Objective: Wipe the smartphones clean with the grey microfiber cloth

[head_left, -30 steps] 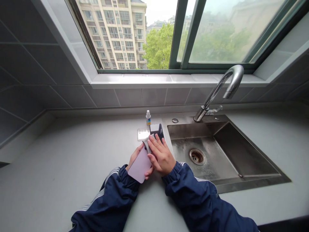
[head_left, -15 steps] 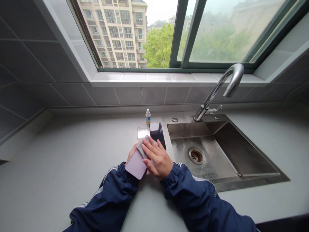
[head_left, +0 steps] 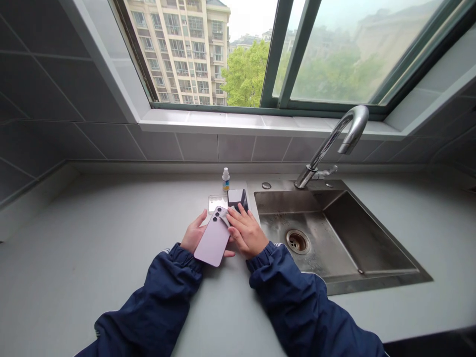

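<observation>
My left hand (head_left: 193,234) holds a pale lilac phone (head_left: 213,238) back side up, its camera lenses showing near the far end, thumb along its left edge. My right hand (head_left: 247,232) rests at the phone's right edge with the fingers pressing a small grey cloth (head_left: 224,216) against the phone's upper corner. Both hands sit over the grey counter (head_left: 92,238), just left of the sink.
Behind the hands lie a dark phone-like slab (head_left: 238,198), a clear flat case (head_left: 216,202) and a small dropper bottle (head_left: 225,180). A steel sink (head_left: 334,233) with a curved tap (head_left: 334,139) fills the right. A window ledge (head_left: 238,121) runs along the back.
The right hand with the cloth slid off the phone's back toward its upper right corner, uncovering the camera lenses. The left thumb came out along the phone's left edge.
</observation>
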`<state>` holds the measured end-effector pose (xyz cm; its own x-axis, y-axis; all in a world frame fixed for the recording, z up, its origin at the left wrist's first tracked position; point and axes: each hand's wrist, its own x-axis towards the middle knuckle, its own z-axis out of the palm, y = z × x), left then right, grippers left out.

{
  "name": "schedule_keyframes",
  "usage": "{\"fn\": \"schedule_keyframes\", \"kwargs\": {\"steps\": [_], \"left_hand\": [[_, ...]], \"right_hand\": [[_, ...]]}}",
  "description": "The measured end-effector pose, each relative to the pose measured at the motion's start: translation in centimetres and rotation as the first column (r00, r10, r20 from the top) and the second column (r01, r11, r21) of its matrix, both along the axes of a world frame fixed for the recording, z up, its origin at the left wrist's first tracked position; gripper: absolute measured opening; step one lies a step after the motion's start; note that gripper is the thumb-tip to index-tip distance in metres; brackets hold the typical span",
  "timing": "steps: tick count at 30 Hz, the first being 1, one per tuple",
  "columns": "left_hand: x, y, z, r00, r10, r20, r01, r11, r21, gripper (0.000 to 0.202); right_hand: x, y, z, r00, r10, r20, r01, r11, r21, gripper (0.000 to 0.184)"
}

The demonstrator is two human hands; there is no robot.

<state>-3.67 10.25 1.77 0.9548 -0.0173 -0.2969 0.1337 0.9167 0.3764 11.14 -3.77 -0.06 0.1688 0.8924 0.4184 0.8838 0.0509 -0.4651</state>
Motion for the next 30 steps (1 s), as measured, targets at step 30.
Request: {"fn": "schedule_keyframes", "kwargs": {"steps": [30], "left_hand": [[0.3, -0.2, -0.8, 0.875, 0.455, 0.167, -0.454, 0.89, -0.046, 0.093]], "right_hand": [[-6.3, -1.2, 1.4, 0.957, 0.252, 0.143, -0.258, 0.966, 0.026, 0.053]]}}
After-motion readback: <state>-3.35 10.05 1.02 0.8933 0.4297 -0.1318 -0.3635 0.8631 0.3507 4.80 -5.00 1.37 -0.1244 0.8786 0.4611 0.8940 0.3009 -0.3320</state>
